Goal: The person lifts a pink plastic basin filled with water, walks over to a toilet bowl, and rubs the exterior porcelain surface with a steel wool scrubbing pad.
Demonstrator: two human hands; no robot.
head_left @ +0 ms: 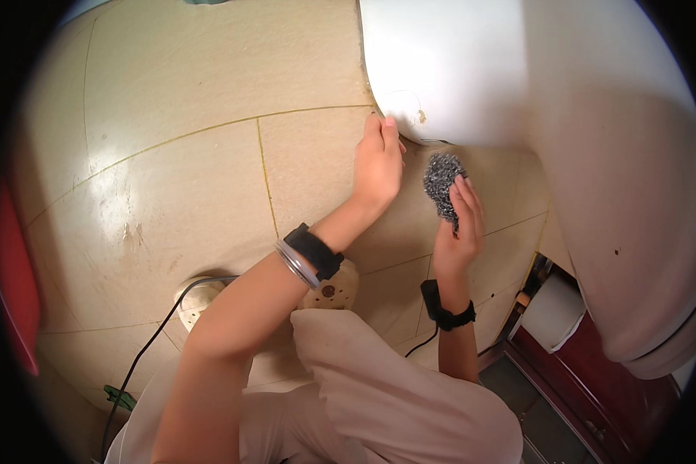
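One grey scourer (442, 184) is just short of the white panel's (448, 62) near edge — clamped in the right hand (465, 236). At the panel's near-left corner is the left hand (377, 162) — whether its fingers grip, I cannot tell. Beige tiles (185, 193) lie left of the panel.

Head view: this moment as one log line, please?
left hand: at white panel | right hand: holding grey metal scourer | floor: beige tiles

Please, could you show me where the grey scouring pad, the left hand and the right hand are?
Grey scouring pad (441, 184): head view, middle of its curly mesh.
Left hand (378, 168): head view, back of the hand.
Right hand (462, 231): head view, middle of the hand.
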